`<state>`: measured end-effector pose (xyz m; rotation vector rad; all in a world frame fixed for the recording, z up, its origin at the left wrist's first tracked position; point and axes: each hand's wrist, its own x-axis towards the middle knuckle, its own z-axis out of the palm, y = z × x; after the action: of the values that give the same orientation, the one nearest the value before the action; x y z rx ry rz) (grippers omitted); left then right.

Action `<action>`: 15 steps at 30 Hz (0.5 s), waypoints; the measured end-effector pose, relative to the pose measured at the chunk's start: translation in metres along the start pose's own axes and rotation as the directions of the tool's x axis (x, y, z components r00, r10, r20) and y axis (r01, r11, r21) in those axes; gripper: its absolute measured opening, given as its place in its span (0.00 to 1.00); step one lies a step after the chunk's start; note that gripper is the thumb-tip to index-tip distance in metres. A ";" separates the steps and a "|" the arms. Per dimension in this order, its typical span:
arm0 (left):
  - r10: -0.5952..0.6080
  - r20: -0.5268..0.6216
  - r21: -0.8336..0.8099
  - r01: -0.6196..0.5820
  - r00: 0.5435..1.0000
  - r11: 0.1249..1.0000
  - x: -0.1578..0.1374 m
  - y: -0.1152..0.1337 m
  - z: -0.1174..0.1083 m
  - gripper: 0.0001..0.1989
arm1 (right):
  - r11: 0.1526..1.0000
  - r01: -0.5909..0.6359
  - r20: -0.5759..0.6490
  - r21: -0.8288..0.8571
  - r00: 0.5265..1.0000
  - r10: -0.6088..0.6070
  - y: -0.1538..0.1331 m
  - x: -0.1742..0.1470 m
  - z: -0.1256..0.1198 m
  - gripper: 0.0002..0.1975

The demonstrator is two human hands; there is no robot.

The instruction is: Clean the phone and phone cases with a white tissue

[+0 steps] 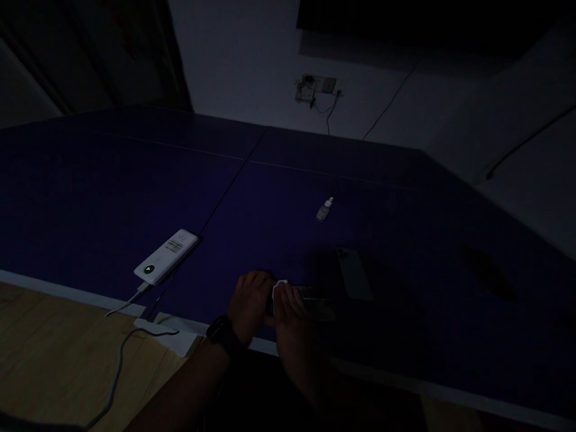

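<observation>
In the dim light, my left hand (249,300), with a dark watch on its wrist, lies at the near edge of the blue table with its fingers curled in. Whatever it grips is hidden. Right beside it, my right hand (290,303) presses its fingers together over a small white folded piece (276,290), paper or cloth; which one I cannot tell. From under the right hand a flat, dim greenish thing (321,307) sticks out to the right. It is too dark to name. A phone (354,274) lies face down farther right.
A white power bank (166,257) with a plugged-in cable (123,306) lies to the left. Beyond my hands is a small dropper bottle (323,210) with a white top. The table (216,180) reaches back to a wall with sockets (317,87) and hanging cords.
</observation>
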<state>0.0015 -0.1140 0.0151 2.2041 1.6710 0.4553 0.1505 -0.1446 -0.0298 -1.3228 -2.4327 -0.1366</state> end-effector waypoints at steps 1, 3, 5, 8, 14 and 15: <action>-0.006 0.008 0.004 0.006 1.000 1.000 0.001 0.000 0.000 0.17 | 1.000 0.005 -0.014 0.007 1.000 -0.005 -0.003 0.001 0.002 0.26; -0.011 0.018 0.009 0.011 1.000 1.000 0.001 0.001 -0.001 0.15 | 0.999 0.003 -0.034 0.034 0.999 -0.002 -0.007 -0.004 0.004 0.26; -0.007 0.021 0.009 0.007 1.000 1.000 0.001 0.001 -0.002 0.17 | 0.995 -0.009 -0.018 0.100 1.000 0.011 -0.009 -0.014 0.004 0.27; -0.005 0.024 0.013 0.005 1.000 1.000 0.000 0.001 -0.002 0.21 | 0.936 -0.080 0.087 0.344 0.995 0.053 -0.002 -0.021 -0.005 0.28; 0.010 0.081 0.056 -0.014 0.997 0.998 0.005 -0.008 -0.008 0.36 | 0.682 -0.283 0.223 0.674 0.959 0.178 0.049 -0.020 -0.057 0.25; 0.023 0.107 0.066 -0.031 0.994 0.997 0.008 -0.011 -0.011 0.39 | 0.601 -0.347 0.266 0.720 0.938 0.223 0.060 -0.022 -0.065 0.25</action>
<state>-0.0110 -0.1022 0.0203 2.2598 1.6255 0.2866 0.2283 -0.1457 0.0170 -1.2804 -1.9297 1.0092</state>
